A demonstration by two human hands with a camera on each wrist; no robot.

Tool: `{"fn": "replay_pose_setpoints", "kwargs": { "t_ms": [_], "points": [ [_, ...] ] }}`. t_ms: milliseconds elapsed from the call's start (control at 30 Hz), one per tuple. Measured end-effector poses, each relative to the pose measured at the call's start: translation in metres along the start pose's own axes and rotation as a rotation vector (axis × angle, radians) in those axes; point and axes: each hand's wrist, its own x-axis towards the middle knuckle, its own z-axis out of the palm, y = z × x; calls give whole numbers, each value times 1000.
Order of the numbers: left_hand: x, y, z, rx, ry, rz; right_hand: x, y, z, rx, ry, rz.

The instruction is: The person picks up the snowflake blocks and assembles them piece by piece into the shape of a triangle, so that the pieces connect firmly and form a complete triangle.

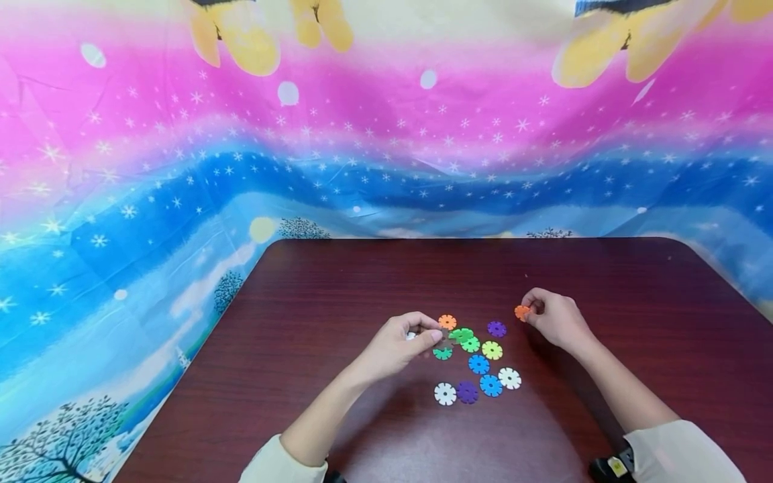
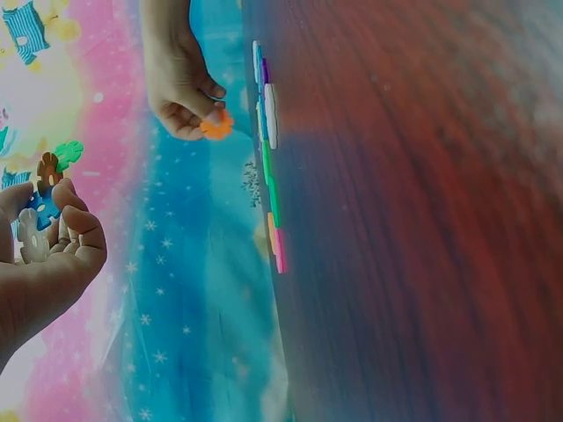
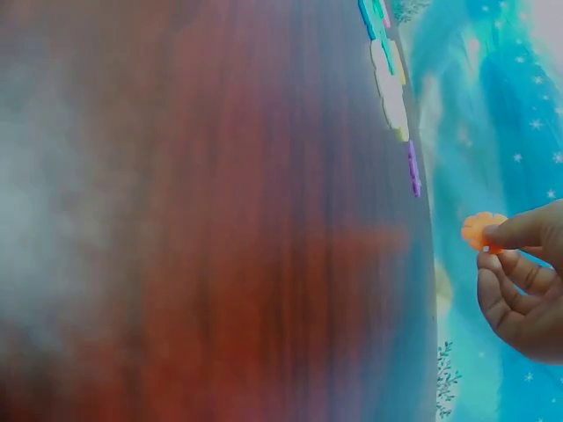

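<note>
My left hand (image 1: 398, 345) grips a short chain of notched plastic discs above the table. In the left wrist view the chain runs from a white disc (image 2: 33, 237) through a blue disc (image 2: 44, 209) and a brown disc (image 2: 48, 172) to a green disc (image 2: 69, 155) at its far end. Off to the right, my right hand (image 1: 558, 323) pinches a single orange disc (image 1: 522, 313) between thumb and fingers, raised over the table and apart from the chain. The left fingers cover part of the chain in the head view.
Loose discs lie flat between the hands, among them a purple disc (image 1: 497, 329), a yellow disc (image 1: 492, 350) and another orange disc (image 1: 447, 322). Nearer me are several blue, white and purple ones. A printed cloth (image 1: 386, 134) hangs behind the dark red table (image 1: 338, 288).
</note>
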Motion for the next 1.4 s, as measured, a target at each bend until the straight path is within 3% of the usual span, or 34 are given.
{"fn": "replay_pose_setpoints", "kwargs": {
  "t_ms": [133, 233, 500, 800, 933, 1400],
  "points": [
    [0, 0, 0, -11, -7, 0, -6, -8, -1, 66, 32, 1],
    [0, 0, 0, -18, -11, 7, -13, -17, -1, 182, 24, 13],
    [1, -1, 1, -23, -12, 15, -33, -49, 3, 694, -62, 96],
    [1, 0, 1, -8, 1, 2, -50, -73, 5, 1097, -80, 192],
    [1, 0, 1, 1, 6, -4, -55, -82, 5, 1160, -120, 212],
    [1, -2, 3, 32, 20, -16, -60, -95, 2, 1148, -168, 233]
  ]
}}
